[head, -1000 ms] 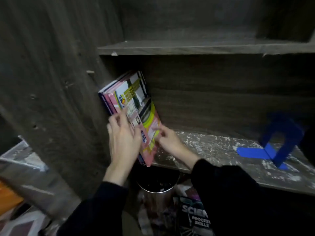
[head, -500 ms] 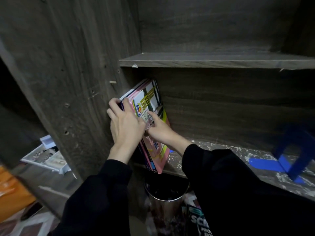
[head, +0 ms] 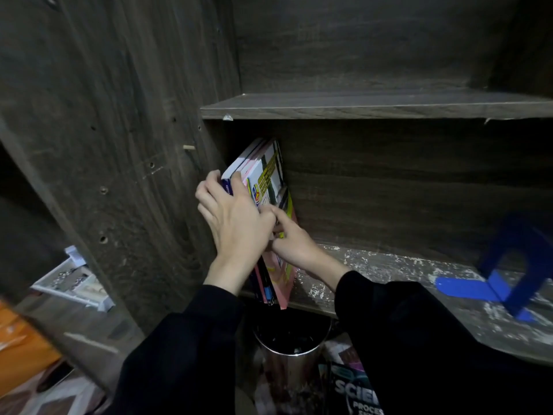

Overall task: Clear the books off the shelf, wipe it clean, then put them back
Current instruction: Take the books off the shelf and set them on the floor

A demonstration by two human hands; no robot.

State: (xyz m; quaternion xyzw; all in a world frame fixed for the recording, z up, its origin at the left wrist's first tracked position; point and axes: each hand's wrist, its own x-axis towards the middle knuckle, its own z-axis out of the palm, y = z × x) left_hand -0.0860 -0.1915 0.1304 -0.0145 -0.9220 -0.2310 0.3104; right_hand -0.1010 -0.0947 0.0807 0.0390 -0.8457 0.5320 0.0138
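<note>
**Books braced against the side panel**

At frame centre my left grip (head: 236, 223) clasps the spines of the books (head: 270, 178), which lean on the shelf (head: 389, 274) against its side panel (head: 143, 151), I judge to stop them toppling. My right grip (head: 294, 245) lies on the outer cover. Its fingertips are hidden, so I cannot tell whether it pinches.

"SCIE" over "PROCES" on dark book cover (head: 356, 393) below shelf

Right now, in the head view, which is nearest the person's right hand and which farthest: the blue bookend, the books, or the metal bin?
1. Books: touching the right hand, left end.
2. Metal bin: below the shelf.
3. Blue bookend: far right.
</note>
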